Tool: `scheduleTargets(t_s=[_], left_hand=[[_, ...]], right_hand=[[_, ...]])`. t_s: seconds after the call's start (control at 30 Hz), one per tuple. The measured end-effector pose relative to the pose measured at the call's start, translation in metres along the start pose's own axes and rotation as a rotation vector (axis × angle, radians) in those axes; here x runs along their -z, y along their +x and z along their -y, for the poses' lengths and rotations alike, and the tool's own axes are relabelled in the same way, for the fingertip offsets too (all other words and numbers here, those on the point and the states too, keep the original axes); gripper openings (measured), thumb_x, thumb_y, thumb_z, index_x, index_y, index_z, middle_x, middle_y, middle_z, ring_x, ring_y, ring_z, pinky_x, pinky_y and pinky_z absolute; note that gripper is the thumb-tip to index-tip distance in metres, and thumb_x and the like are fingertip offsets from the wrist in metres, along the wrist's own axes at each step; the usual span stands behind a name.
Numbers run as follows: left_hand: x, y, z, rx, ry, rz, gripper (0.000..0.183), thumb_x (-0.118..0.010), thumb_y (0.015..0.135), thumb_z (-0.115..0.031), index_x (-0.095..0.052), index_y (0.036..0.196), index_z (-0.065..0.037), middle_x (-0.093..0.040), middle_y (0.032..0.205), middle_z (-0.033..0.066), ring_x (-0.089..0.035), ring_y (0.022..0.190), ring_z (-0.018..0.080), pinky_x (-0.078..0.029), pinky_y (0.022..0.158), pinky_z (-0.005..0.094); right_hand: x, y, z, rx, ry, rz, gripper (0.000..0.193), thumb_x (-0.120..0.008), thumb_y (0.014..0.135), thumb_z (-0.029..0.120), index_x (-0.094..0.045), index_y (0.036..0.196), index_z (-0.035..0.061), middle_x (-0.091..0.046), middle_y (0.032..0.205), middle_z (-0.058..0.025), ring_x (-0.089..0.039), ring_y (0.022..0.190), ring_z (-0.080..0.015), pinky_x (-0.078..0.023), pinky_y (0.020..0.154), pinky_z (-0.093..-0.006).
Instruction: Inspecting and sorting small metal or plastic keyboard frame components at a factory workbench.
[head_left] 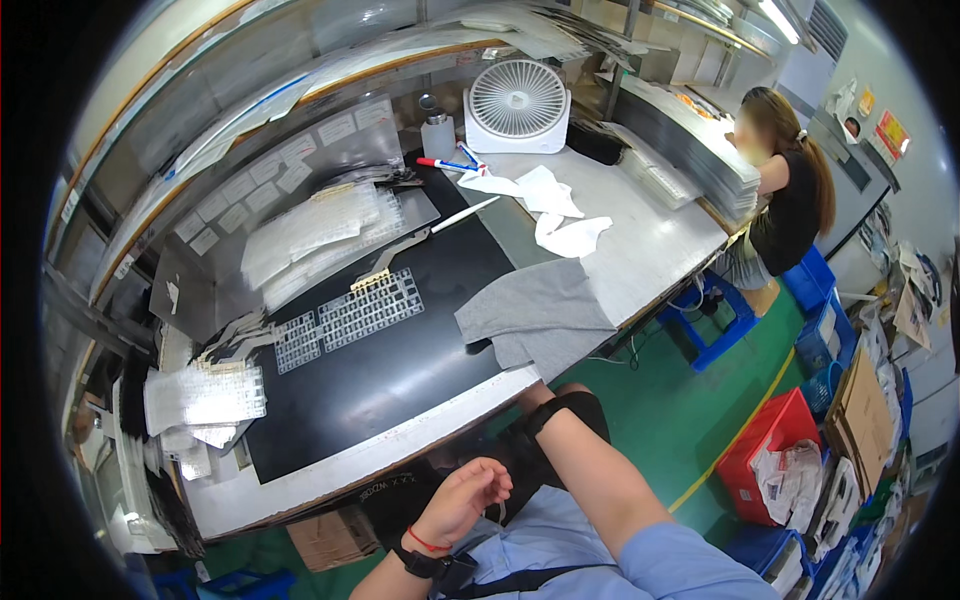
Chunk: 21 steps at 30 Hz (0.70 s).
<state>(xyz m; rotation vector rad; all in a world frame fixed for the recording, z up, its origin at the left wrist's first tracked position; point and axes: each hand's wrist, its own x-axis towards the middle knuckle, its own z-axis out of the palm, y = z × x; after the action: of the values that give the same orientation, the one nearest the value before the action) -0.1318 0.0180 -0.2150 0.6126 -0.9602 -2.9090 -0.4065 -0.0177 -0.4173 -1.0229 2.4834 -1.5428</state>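
Note:
My left hand (467, 502) is raised over my lap, in front of the table's front edge, its fingers curled in. Whether anything small sits in them I cannot make out. My right arm reaches forward, and my right hand (536, 394) is mostly hidden beside the table edge, just below a grey cloth (540, 308). Its fingers do not show. On the black mat (375, 400) lies a thin keyboard-shaped sheet (370, 312) with rows of key outlines and a narrow tail. A white pen (465, 214) lies beyond it.
Stacked translucent sheets (310, 235) lie at the back left, more sheets (205, 395) at the left edge. A white fan (518, 100), a bottle (437, 135), markers (445, 164) and crumpled tissues (572, 232) stand or lie behind. A co-worker (785, 190) sits at right, beyond a red bin (770, 450).

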Motion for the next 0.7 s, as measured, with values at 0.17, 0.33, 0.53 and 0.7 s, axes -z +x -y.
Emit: scheduleTargets(t_s=[0.17,0.33,0.53,0.7], left_hand=[[0.008,0.003,0.000,-0.008,-0.045,-0.025,0.019,-0.048,0.098,-0.020,-0.056,0.106,-0.005,-0.061,0.098,0.0048,-0.058,0.090,0.0127,-0.046,0.082,0.0263],[0.029,0.014,0.001,-0.025,-0.049,-0.132,0.020,-0.048,0.097,-0.023,-0.056,0.106,-0.006,-0.061,0.100,0.0075,-0.057,0.087,0.0176,-0.046,0.078,0.0287],[0.042,0.047,0.014,0.088,-0.125,-0.203,0.042,-0.047,0.097,-0.041,-0.049,0.122,-0.007,-0.057,0.121,0.0116,-0.057,0.105,0.0211,-0.046,0.090,0.0344],[0.044,0.061,0.030,0.141,-0.161,-0.018,0.068,-0.031,0.095,-0.062,-0.033,0.141,-0.012,-0.047,0.135,0.0121,-0.051,0.119,0.0268,-0.041,0.102,0.0465]], right_hand=[[0.031,-0.015,0.025,-0.104,0.320,-0.038,0.052,-0.063,0.086,0.019,-0.041,0.130,0.0052,-0.049,0.132,-0.0117,-0.050,0.118,-0.0273,-0.038,0.101,-0.0416],[0.129,-0.045,0.100,-0.417,0.771,-0.205,0.052,-0.067,0.079,-0.002,-0.042,0.125,0.0013,-0.053,0.122,-0.0117,-0.054,0.109,-0.0227,-0.044,0.093,-0.0363],[0.200,-0.119,0.109,-0.456,0.652,0.046,0.060,-0.069,0.072,-0.012,-0.041,0.123,0.0014,-0.050,0.111,-0.0091,-0.052,0.105,-0.0177,-0.045,0.091,-0.0306],[0.209,-0.149,0.123,-0.336,0.623,0.259,0.058,-0.074,0.070,-0.009,-0.045,0.120,0.0031,-0.049,0.109,-0.0060,-0.051,0.104,-0.0154,-0.043,0.091,-0.0290]])
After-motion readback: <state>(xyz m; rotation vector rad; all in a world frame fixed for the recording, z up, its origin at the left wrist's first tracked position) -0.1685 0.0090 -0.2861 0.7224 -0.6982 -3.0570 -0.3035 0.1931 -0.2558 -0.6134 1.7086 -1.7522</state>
